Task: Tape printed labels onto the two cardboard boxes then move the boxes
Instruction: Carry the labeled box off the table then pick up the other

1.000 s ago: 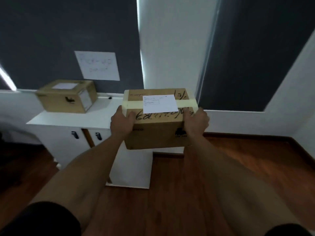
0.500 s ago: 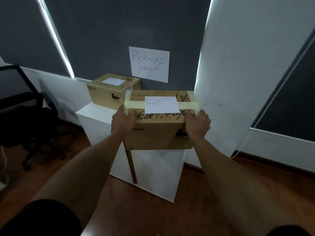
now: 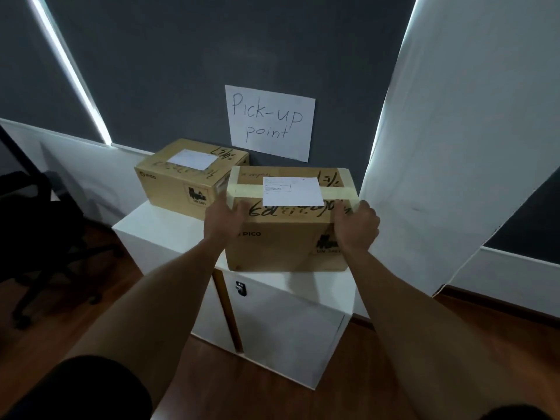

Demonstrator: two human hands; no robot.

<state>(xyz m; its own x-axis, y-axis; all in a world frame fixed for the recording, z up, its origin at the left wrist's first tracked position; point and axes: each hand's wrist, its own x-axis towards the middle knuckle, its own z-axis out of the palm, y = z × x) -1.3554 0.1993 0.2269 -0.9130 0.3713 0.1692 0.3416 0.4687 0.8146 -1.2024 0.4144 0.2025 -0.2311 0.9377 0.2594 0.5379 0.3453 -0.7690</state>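
- The near box (image 3: 285,234) sits at the front right of the white cabinet (image 3: 169,234), its bottom edge on or just above the cabinet top; contact cannot be told for sure.
- The left hand (image 3: 222,221) grips the box's upper left corner, thumb over the top edge, the other fingers curled round the side and hidden.
- The right hand (image 3: 357,225) grips the upper right corner the same way, fingers bent over the top edge onto the tape.
- A white printed label (image 3: 292,191) lies on top of this box, with a band of pale tape (image 3: 338,193) running across the top under or over its edges.
- Black handwriting crosses the top near the front edge; the front face reads "PICO".
- The 2nd box (image 3: 181,183) stands behind and to the left on the same cabinet, just beside the near one, with its own white label (image 3: 192,159) on top.
- A paper sign (image 3: 269,122) reading "Pick-up point" hangs on the dark wall above the 2 boxes.
- A black office chair (image 3: 39,225) stands on the wooden floor at the left.
- A small lock (image 3: 240,288) shows on the cabinet front.
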